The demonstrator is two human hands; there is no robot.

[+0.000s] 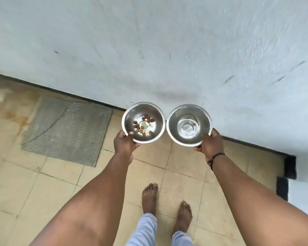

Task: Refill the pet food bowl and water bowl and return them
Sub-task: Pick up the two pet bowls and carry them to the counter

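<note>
Food bowl (143, 122) and water bowl (188, 124), both of polished steel, are held out side by side in front of the body, above the tiled floor (57, 185) and close to the foot of a white wall (149, 41). Their rims are almost touching; whether they actually meet cannot be told.

A small scatter of brown kibble (144, 126) is seen in the bottom of the food bowl, mostly around a pale circular reflection at its centre. Clear water (186, 127) is seen in the lower part of the water bowl, and the base is visible through it.

The food bowl is gripped at its near rim by the left hand (125, 145), with the thumb laid over the edge and the fingers curled underneath. The water bowl is gripped in the same way at its near right rim by the right hand (211, 147), the thumb on the rim and the fingers wrapped below. A dark cord bracelet (215, 157) is worn on the right wrist.

A grey ribbed mat (68, 128) is laid on the floor to the left, beside the dark skirting (48, 88) that runs along the base of the wall. Two bare feet (149, 197) and light blue trouser legs (144, 231) are seen below the arms.
</note>
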